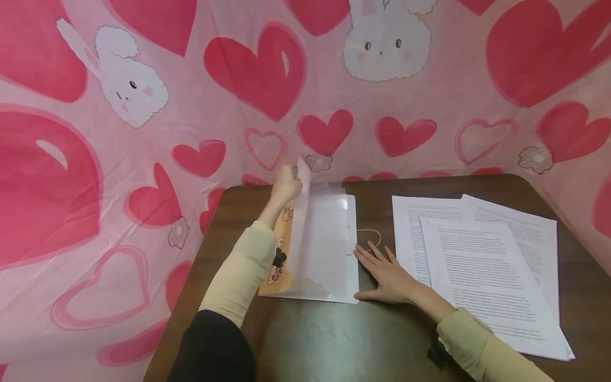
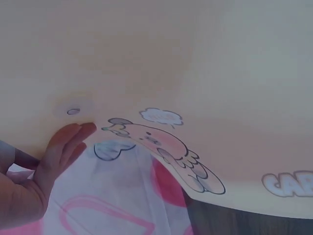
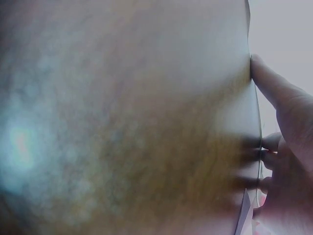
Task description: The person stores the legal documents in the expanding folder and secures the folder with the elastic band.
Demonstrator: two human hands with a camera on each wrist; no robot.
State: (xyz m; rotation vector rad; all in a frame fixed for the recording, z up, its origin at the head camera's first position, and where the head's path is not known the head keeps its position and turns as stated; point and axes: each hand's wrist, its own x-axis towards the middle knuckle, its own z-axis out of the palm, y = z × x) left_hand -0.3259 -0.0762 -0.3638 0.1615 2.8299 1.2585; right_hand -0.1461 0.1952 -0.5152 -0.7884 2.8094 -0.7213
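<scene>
In the head view a folder [image 1: 329, 239] lies on the table with a white inside page facing up and two small metal prongs near its right edge. My left hand [image 1: 286, 183] pinches the far edge of its orange cartoon-printed cover [image 1: 282, 260], which stands lifted and curved at the left. The left wrist view shows the left hand [image 2: 61, 152] against the printed cover [image 2: 146, 58]. Fingers spread, my right hand [image 1: 386, 273] rests flat by the folder's right edge, fingertips touching it. Its thumb and fingertips also appear in the right wrist view.
A thin elastic cord [image 1: 378, 234] loops out from the folder's right side. Several printed sheets [image 1: 487, 281] overlap at the right of the brown table [image 1: 305, 339]. A pink curtain [image 1: 267, 148] with hearts and rabbits hangs behind and at both sides.
</scene>
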